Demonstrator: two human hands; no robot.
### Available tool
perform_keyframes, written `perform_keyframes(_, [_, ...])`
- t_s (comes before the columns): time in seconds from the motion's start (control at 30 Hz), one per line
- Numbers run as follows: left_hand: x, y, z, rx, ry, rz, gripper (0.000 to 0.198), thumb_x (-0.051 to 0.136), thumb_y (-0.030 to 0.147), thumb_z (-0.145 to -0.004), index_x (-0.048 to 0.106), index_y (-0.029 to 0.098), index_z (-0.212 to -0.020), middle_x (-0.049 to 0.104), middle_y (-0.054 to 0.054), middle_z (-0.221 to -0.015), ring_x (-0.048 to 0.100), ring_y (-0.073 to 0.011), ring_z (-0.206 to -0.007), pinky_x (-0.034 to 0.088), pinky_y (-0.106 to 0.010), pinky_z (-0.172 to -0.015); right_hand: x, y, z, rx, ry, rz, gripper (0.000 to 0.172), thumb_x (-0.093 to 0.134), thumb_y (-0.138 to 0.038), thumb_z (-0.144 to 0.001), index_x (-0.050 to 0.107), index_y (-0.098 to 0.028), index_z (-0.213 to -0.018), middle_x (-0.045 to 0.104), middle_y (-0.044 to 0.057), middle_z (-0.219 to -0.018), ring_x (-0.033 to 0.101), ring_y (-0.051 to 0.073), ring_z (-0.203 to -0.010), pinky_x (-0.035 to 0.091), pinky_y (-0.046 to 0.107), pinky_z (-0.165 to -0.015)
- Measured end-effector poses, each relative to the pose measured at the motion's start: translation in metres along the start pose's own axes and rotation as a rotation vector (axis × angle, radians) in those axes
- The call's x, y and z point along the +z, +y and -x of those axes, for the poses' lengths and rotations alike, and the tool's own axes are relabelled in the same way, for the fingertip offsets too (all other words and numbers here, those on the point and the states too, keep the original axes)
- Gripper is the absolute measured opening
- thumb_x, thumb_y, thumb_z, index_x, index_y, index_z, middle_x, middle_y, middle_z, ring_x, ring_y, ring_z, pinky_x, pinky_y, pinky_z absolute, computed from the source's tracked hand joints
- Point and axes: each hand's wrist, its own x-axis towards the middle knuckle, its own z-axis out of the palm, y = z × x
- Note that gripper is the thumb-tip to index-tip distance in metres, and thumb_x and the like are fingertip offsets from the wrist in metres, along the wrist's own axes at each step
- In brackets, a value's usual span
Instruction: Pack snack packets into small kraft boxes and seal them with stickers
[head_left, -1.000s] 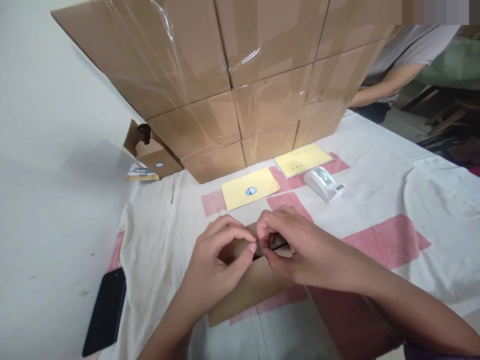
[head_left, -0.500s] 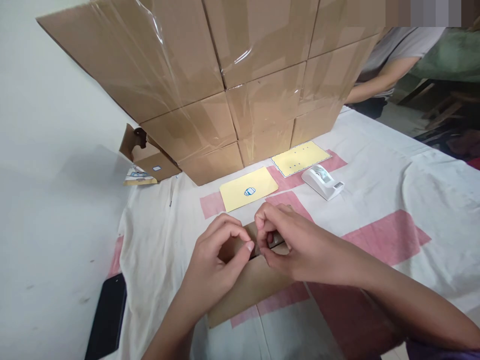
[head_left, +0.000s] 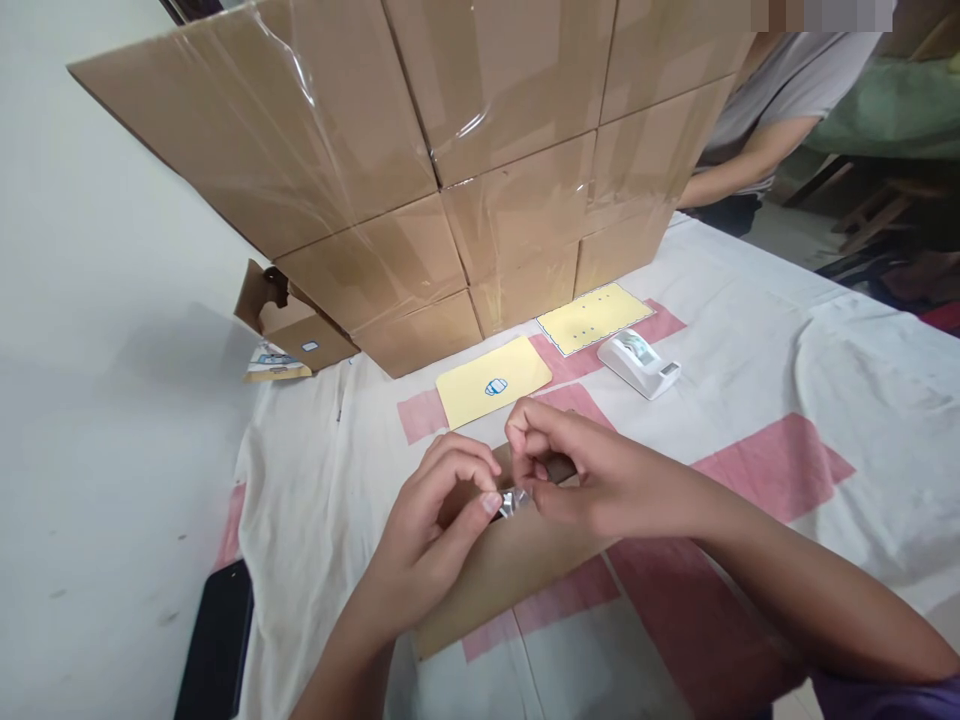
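Observation:
My left hand (head_left: 442, 510) and my right hand (head_left: 570, 475) meet over a flat brown cardboard piece (head_left: 495, 585) lying on the cloth-covered table (head_left: 750, 330). Both hands are curled into pinches with fingertips almost touching. Between the fingertips shows a small crinkled silvery or clear bit (head_left: 512, 500); I cannot make out what it is. A dark slot in the cardboard sits under my right fingers.
A wall of taped brown boxes (head_left: 465, 150) rises behind. Two yellow cards (head_left: 493, 380) (head_left: 594, 316) and a white tape dispenser (head_left: 639, 362) lie in front of it. A black phone (head_left: 217, 645) rests at the left edge. Another person's arm (head_left: 742, 165) shows at the right.
A shiny crinkled bit has appeared between my fingertips, drawn from where the hands meet. The view has shifted a little; the hands stay over the cardboard.

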Motion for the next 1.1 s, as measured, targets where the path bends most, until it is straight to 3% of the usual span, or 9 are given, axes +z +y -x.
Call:
perform_keyframes(0.33, [0.002,-0.001,0.001,0.184,0.004,-0.171,0.017,0.052,0.011,-0.095,0.056,0.027,-0.095,0.063,-0.004,-0.115,0.055,-0.0190,-0.106,0.047,-0.037,-0.090,-0.002,0.000,0.001,0.020,-0.023,-0.075,0.030,0.051,-0.001,-0.078,0.038,-0.024,-0.094,0.057,-0.005,-0.081,0.048,0.012,-0.073,0.037,0.024,-0.066])
perform_keyframes(0.47, [0.005,-0.005,0.000,0.283,0.101,-0.122,0.026,0.054,0.001,-0.090,0.049,0.027,-0.089,0.072,0.001,-0.096,0.056,-0.0167,-0.091,0.047,-0.036,-0.083,-0.002,0.002,0.002,0.023,-0.012,-0.041,0.035,0.053,0.000,-0.073,0.038,-0.024,-0.093,0.055,-0.006,-0.078,0.046,0.012,-0.073,0.035,0.022,-0.063])
perform_keyframes(0.57, [0.006,-0.005,0.000,0.258,0.122,-0.108,0.028,0.057,0.002,-0.088,0.050,0.028,-0.098,0.070,0.001,-0.093,0.057,-0.0173,-0.091,0.048,-0.036,-0.082,-0.002,0.003,0.002,0.022,-0.027,-0.026,0.038,0.052,0.002,-0.070,0.038,-0.024,-0.094,0.053,-0.006,-0.077,0.046,0.011,-0.072,0.035,0.021,-0.062])
perform_keyframes(0.77, [0.006,0.002,-0.002,0.135,0.078,-0.358,0.036,0.057,0.014,-0.091,0.053,0.030,-0.123,0.056,-0.005,-0.116,0.054,-0.0204,-0.111,0.047,-0.038,-0.094,0.000,0.001,0.004,0.023,-0.024,0.005,0.034,0.055,-0.003,-0.074,0.039,-0.024,-0.095,0.055,-0.004,-0.081,0.049,0.012,-0.076,0.038,0.023,-0.066])
perform_keyframes(1.1, [0.010,0.004,-0.003,0.313,0.087,-0.608,0.028,0.059,0.004,-0.088,0.064,0.030,-0.099,0.053,-0.003,-0.113,0.052,-0.0187,-0.105,0.043,-0.039,-0.092,0.000,0.004,0.004,0.018,-0.043,0.016,0.034,0.056,-0.003,-0.075,0.037,-0.024,-0.094,0.053,-0.005,-0.078,0.048,0.013,-0.076,0.036,0.023,-0.065])
